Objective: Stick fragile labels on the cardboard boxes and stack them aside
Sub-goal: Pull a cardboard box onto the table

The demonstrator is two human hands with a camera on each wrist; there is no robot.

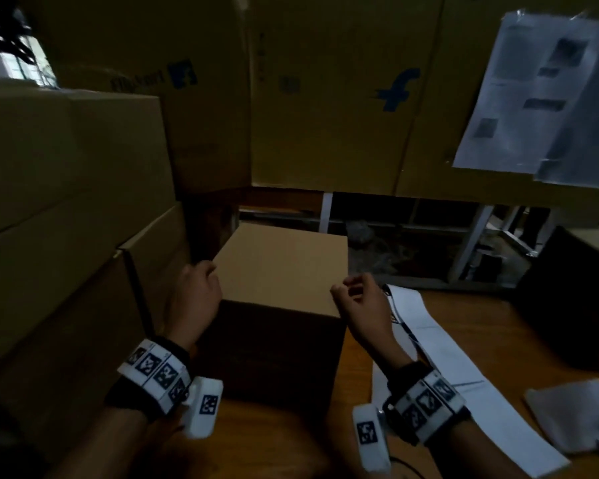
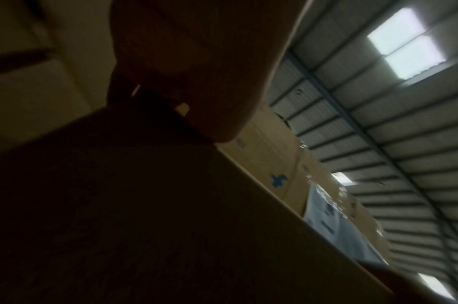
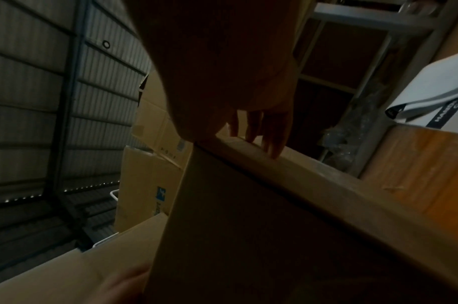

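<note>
A plain cardboard box [image 1: 284,267] stands on the wooden table [image 1: 478,319] in front of me, its top bare of any label. My left hand [image 1: 196,292] is at the box's upper left edge with its fingers curled over it; the left wrist view shows only the palm [image 2: 196,61] against the dark box side [image 2: 144,226]. My right hand [image 1: 360,299] is at the front right top corner, holding nothing. In the right wrist view its fingers [image 3: 272,133] reach down and touch the box's top edge [image 3: 287,170]. A white strip of labels [image 1: 440,347] lies on the table right of the box.
Stacked cardboard boxes [image 1: 66,202] rise close on the left, next to the box. Large boxes with a blue logo [image 1: 325,115] form a wall behind, with printed sheets [image 1: 533,91] hanging on them. A dark box [image 1: 574,305] and loose paper [image 1: 574,416] lie at the right.
</note>
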